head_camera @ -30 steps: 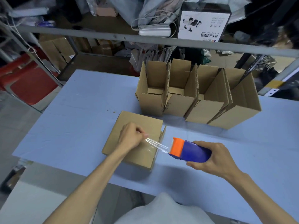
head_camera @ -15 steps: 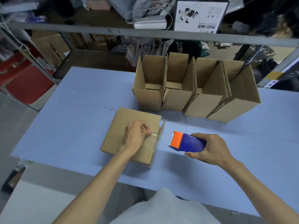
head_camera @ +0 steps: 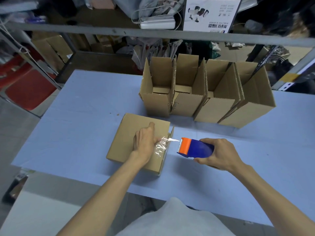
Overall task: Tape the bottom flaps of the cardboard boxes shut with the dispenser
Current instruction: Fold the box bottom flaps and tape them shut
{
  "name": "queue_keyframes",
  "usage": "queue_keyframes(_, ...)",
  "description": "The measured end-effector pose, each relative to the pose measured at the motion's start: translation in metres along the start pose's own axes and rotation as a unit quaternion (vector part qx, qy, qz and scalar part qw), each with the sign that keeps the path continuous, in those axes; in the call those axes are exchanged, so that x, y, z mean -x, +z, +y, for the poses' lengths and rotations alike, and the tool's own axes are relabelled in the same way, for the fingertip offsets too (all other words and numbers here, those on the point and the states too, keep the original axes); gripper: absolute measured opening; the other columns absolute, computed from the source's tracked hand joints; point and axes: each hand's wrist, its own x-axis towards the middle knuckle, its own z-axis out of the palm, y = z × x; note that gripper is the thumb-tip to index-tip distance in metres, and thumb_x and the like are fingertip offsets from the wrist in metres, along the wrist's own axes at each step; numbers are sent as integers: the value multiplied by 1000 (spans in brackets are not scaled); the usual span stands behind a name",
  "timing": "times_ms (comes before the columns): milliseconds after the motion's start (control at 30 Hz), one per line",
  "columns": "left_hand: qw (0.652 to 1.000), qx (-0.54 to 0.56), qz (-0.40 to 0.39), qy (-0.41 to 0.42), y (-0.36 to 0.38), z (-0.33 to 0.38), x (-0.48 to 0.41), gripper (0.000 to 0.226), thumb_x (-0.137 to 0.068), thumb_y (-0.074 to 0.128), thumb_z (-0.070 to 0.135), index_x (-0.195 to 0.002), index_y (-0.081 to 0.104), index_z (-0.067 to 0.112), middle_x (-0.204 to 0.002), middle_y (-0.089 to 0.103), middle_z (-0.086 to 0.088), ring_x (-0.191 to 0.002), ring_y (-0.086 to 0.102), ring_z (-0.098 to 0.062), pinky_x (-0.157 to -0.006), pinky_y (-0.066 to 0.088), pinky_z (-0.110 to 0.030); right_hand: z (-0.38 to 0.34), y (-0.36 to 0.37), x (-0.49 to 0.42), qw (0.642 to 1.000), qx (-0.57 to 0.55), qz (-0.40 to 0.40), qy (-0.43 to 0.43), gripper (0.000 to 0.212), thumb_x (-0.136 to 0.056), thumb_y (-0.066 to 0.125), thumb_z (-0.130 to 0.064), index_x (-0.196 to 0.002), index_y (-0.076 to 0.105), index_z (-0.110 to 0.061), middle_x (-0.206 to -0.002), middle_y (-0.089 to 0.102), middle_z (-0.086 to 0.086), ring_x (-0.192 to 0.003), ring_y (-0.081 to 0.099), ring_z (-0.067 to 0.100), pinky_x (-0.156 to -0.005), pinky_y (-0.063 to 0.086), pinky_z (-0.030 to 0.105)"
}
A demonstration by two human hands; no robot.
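Cardboard box point(head_camera: 133, 133) is set bottom-up near the front edge of the counter point(head_camera: 85, 116), flaps closed. Left hand point(head_camera: 144, 142) is laid flat on it, thumb pressing the clear tape point(head_camera: 162, 143) end down, presumably to anchor the strip and steady the box. Tape dispenser point(head_camera: 196, 148) is gripped in the right hand point(head_camera: 219, 154) just off the box's right edge, with the tape drawn taut between. Four open boxes point(head_camera: 214, 108) are lined up toward the far edge.
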Motion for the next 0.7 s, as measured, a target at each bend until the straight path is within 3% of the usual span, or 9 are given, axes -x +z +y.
queue_keyframes(133, 999, -15, -1, -43, -9, -12, -5, 67, -69, 79, 51, -115, 50, 12, -112, 54, -8, -98, 58, -34, -77, 43, -40, 0, 3, -2, 1000, 13, -10, 5, 52, -57, 76, -58, -100, 64, -31, -85, 68, -13, -76, 60, 11, -62, 51, 26)
queue_keyframes(300, 982, 164, -12, 90, 5, -15, 5, 28, -78, 77, 11, -102, 64, 15, -92, 51, 8, -79, 56, -15, -78, 49, -31, -9, 8, -17, 997, 63, -47, -5, 50, -58, 73, -61, -96, 63, -29, -85, 68, -11, -72, 56, 12, -53, 39, 20)
queue_keyframes(400, 976, 200, -8, 89, 13, -16, 4, 23, -78, 75, 6, -98, 68, 16, -84, 47, 14, -75, 53, -8, -70, 40, -9, -31, 13, -34, 992, 97, -78, 8, 50, -57, 72, -60, -88, 63, -22, -81, 67, -3, -72, 58, 19, -53, 37, 26)
queue_keyframes(467, 976, 205, -3, 73, 16, -18, 3, 24, -79, 74, 3, -98, 69, 16, -87, 50, 11, -77, 52, -7, -69, 37, -3, -47, 14, -44, 988, 125, -86, 3, 48, -57, 73, -57, -82, 60, -18, -77, 65, 0, -69, 58, 21, -53, 37, 27)
queue_keyframes(567, 979, 187, -1, 77, 16, -19, 3, 27, -80, 72, 1, -101, 68, 18, -90, 53, 6, -80, 53, -7, -71, 38, -8, -60, 12, -55, 979, 187, -85, -16, 45, -59, 75, -53, -77, 54, -17, -72, 60, -1, -62, 54, 22, -51, 35, 26)
queue_keyframes(700, 981, 169, 9, 97, 15, -15, 4, 31, -82, 68, -1, -104, 67, 22, -91, 57, 5, -85, 56, -10, -75, 45, -23, -66, 11, -57, 965, 243, -84, -41, 40, -64, 74, -45, -80, 50, -17, -82, 64, 4, -72, 61, 25, -55, 35, 26)
